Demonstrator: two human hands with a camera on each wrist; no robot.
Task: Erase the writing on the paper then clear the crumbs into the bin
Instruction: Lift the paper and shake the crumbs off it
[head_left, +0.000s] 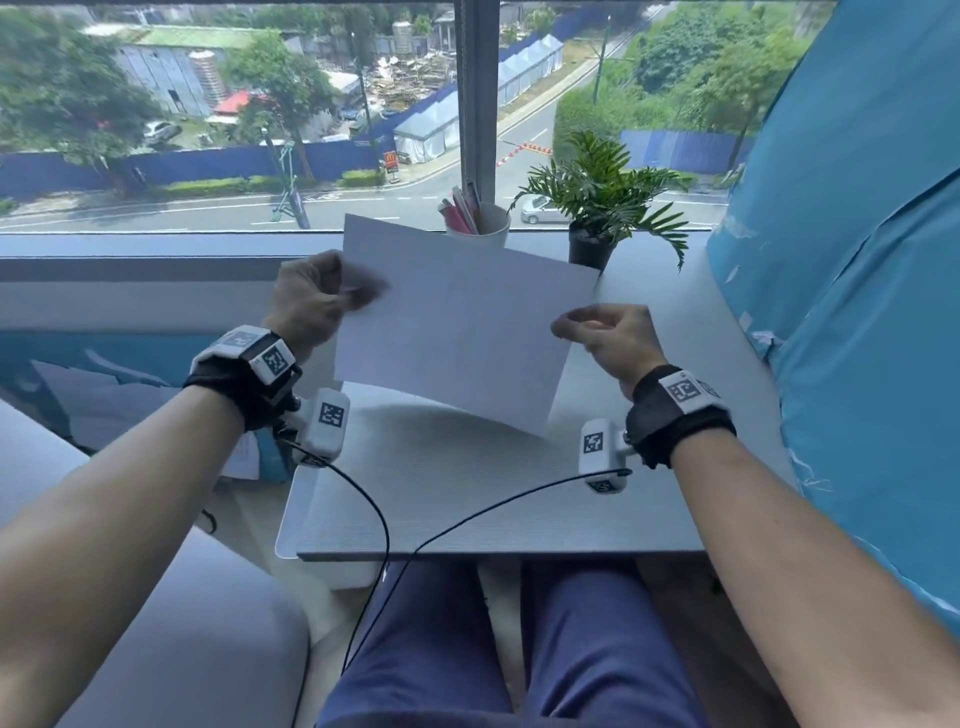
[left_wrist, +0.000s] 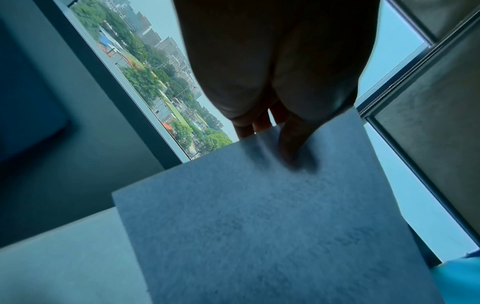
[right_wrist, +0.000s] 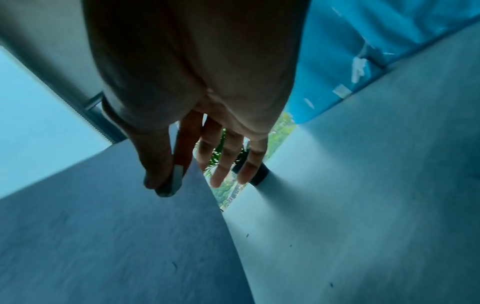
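1. The sheet of paper (head_left: 457, 322) is held tilted in the air above the grey table (head_left: 649, 499).
2. Its left edge is pinched by the left hand (head_left: 311, 304).
3. A small grey eraser (right_wrist: 176, 181) is pinched between thumb and forefinger of the right hand (head_left: 613, 340), at the paper's right edge.
4. A few dark crumbs (right_wrist: 331, 284) are scattered on the table.

Sheet of paper (head_left: 457, 322): matt, pale, finely grained, thin enough to bow. Table (head_left: 649, 499) under the paper: matt grey laminate, smooth (dark crumbs (right_wrist: 331, 284) speck it). Behind the paper: white paper cup (head_left: 488, 228), matt; black plastic plant pot (head_left: 589, 252), dull. Wrist straps (head_left: 675, 415): black cloth.
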